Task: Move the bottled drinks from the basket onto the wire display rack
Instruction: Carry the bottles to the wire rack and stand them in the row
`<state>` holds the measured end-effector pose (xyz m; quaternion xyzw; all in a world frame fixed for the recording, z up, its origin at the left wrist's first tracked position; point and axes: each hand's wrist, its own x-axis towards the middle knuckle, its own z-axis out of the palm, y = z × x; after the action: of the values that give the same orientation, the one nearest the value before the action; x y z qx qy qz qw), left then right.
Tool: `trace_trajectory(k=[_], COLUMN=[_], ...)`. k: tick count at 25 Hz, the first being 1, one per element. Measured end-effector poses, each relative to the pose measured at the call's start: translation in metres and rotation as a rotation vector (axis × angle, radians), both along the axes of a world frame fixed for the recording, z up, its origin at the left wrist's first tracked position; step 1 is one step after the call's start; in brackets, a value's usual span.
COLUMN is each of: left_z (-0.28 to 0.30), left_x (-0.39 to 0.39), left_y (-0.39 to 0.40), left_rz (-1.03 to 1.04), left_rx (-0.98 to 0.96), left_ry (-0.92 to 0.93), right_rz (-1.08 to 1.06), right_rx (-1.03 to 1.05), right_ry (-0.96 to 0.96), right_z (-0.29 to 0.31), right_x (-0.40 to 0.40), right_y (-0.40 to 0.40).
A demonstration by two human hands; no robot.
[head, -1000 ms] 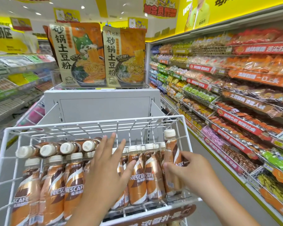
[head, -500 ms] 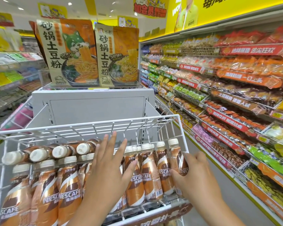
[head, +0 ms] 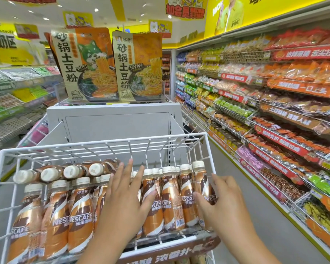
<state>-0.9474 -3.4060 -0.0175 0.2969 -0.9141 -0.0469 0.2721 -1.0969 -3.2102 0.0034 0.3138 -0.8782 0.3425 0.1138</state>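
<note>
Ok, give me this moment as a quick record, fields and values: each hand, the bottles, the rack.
left hand: open, fingers spread flat against the upright bottles
right hand: curled round the end bottle at the rack's right side
lying bottles: a row on their sides behind the upright ones
rack: white wire, back part holds no bottles

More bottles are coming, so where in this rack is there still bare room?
Free: the back of the wire rack, between the lying bottles and the rear rim. Crowded: the front rows of upright bottles, where the left hand presses and the right hand holds the end bottle.
</note>
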Motion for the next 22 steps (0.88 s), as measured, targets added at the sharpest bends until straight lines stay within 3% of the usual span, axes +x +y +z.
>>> trace_trajectory(k=[3, 6, 10, 22], left_z=[-0.001, -0.002, -0.001, -0.005], left_x=[0.004, 0.008, 0.013, 0.052], left_y=[0.016, 0.038, 0.067, 0.135], left_rz=[0.054, 0.129, 0.198, 0.179], left_rx=[-0.006, -0.013, -0.01, -0.049], left_ry=[-0.004, -0.023, -0.028, -0.059], right_rz=[0.162, 0.377, 0.513, 0.54], right_rx=[-0.063, 0.057, 0.164, 0.185], right_ry=[0.079, 0.143, 0.24, 0.226], right_z=[0.0, -0.008, -0.018, -0.025], right_x=[0.003, 0.003, -0.005, 0.026], right_y=[0.002, 0.004, 0.007, 0.064])
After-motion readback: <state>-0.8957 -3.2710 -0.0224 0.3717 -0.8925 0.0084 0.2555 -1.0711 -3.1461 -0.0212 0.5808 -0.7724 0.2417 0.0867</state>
